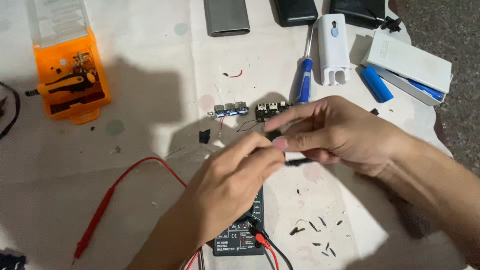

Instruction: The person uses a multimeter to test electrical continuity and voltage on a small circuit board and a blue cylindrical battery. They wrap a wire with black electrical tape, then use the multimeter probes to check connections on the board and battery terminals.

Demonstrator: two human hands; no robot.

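We are holding a small black part (295, 161) between our two hands, just above the table (150, 165). Our left hand (235, 185) is pinching at one end of it with the fingertips pressed close together. Our right hand (340, 132) is pinching the other end, with its fingers closed tight on the part and one finger pointing out straight. The part is mostly hidden by our fingers, so we cannot tell just what it is; it is looking like a short black wire or tube.

Right under our left hand the black meter (241, 235) is lying on the table, and its red lead (107, 200) is curling off to the left. Just past our hands two little boards (252, 108) are lying side by side. A blue screwdriver (304, 75) and a white case (334, 47) are sitting behind them, and a blue battery (376, 83) is near a white box (407, 62). An orange tool box (75, 75) is far off to the left. Tiny black bits (312, 232) are lying near the meter.

We think we are in the middle of pulling or peeling the black part. The next move is asking for a firm pinch with both hands and a small, slow pull, so the part is not slipping out or snapping.
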